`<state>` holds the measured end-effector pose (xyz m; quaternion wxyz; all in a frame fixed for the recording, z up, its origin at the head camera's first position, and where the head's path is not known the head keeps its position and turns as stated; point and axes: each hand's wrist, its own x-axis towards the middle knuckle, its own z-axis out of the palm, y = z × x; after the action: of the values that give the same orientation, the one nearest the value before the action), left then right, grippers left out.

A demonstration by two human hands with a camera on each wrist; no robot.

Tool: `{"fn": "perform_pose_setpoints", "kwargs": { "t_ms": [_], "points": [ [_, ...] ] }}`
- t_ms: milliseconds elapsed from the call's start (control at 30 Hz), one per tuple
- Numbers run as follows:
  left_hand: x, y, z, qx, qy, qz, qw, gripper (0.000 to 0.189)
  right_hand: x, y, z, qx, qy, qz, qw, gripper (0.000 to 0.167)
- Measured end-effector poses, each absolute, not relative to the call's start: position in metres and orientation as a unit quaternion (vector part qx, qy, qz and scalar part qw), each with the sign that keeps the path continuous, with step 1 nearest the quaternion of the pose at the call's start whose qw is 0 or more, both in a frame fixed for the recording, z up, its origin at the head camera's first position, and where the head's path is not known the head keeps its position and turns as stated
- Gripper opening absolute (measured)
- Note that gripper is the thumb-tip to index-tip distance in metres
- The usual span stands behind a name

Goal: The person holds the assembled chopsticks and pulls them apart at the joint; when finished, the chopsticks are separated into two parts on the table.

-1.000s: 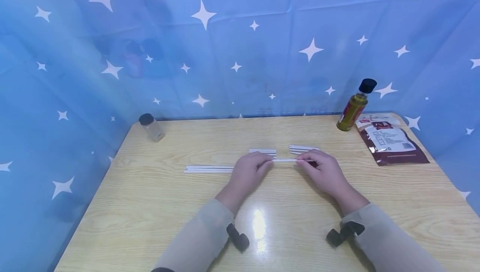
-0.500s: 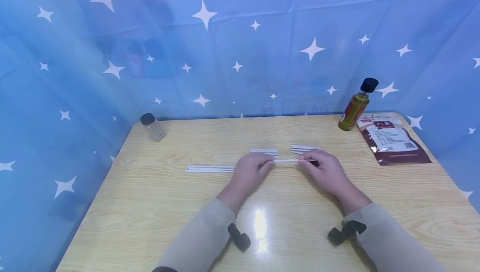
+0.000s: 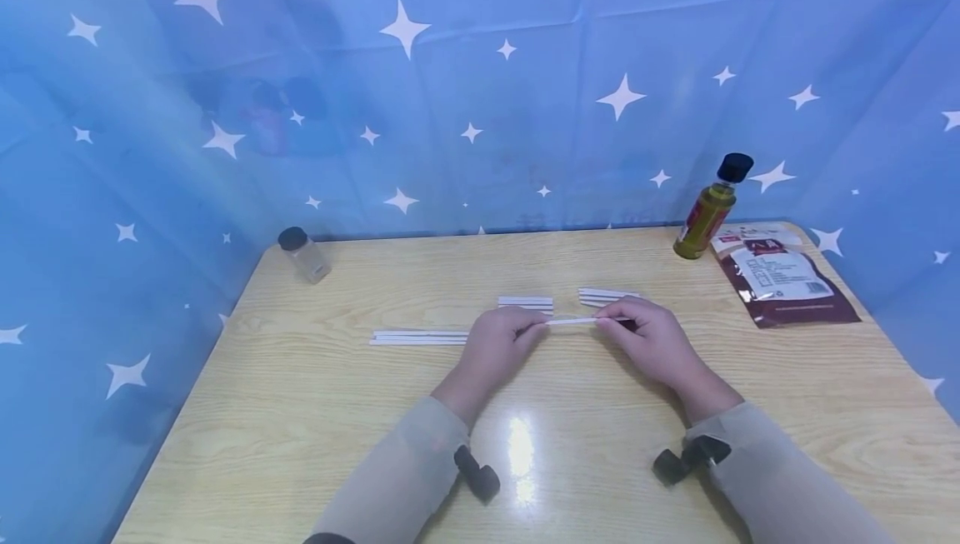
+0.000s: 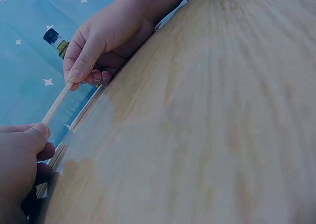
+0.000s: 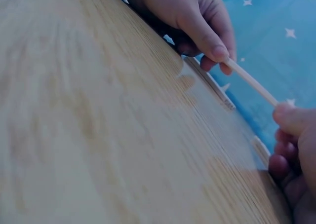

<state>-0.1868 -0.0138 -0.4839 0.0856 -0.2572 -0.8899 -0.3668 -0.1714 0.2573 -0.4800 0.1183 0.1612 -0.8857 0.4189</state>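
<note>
Near the middle of the table in the head view, a thin pale stick [image 3: 572,321] stretches between both hands. My left hand [image 3: 491,348] pinches its left part between thumb and forefinger, while my right hand [image 3: 648,344] pinches the right part the same way. The wrist views show the stick [image 4: 57,103] raised off the table; the fingers cover its ends. Just behind the left hand lies a group of short pale sticks [image 3: 525,301], and behind the right hand lies another short group [image 3: 600,294]. Several longer sticks [image 3: 417,338] lie side by side, partly hidden by the left hand.
An oil bottle with a black cap [image 3: 705,215] stands at the back right, beside a flat brown-and-white food pouch [image 3: 783,277]. A small clear jar with a dark lid [image 3: 306,257] stands at the back left. A blue star-patterned cloth [image 3: 480,94] hangs behind the table [image 3: 300,411].
</note>
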Motion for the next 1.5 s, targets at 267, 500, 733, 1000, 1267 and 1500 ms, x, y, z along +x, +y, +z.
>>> {"fn": "perform_pose_setpoints", "kwargs": {
  "t_ms": [267, 500, 733, 1000, 1267, 1500],
  "points": [
    [-0.184, -0.016, -0.481, -0.248, -0.889, -0.378, 0.072, 0.017, -0.172, 0.258, -0.481, 0.166, -0.883, 0.425, 0.108, 0.005],
    [-0.185, -0.015, -0.482, -0.249, -0.886, -0.386, 0.061, 0.017, -0.173, 0.259, -0.480, 0.172, -0.882, 0.425, 0.111, 0.005],
    [-0.186, -0.015, -0.480, -0.260, -0.887, -0.378, 0.057, 0.018, -0.172, 0.261, -0.479, 0.180, -0.875, 0.432, 0.122, 0.006],
    [-0.184, -0.017, -0.480, -0.261, -0.883, -0.385, 0.061, 0.017, -0.173, 0.261, -0.478, 0.190, -0.873, 0.434, 0.114, 0.006],
    [-0.188, -0.026, -0.482, -0.245, -0.872, -0.415, 0.084, 0.014, -0.176, 0.276, -0.480, 0.116, -0.869, 0.464, 0.131, 0.006],
    [-0.191, -0.029, -0.488, -0.253, -0.872, -0.412, 0.073, 0.015, -0.178, 0.284, -0.484, 0.128, -0.871, 0.459, 0.119, 0.005]
  ]
}}
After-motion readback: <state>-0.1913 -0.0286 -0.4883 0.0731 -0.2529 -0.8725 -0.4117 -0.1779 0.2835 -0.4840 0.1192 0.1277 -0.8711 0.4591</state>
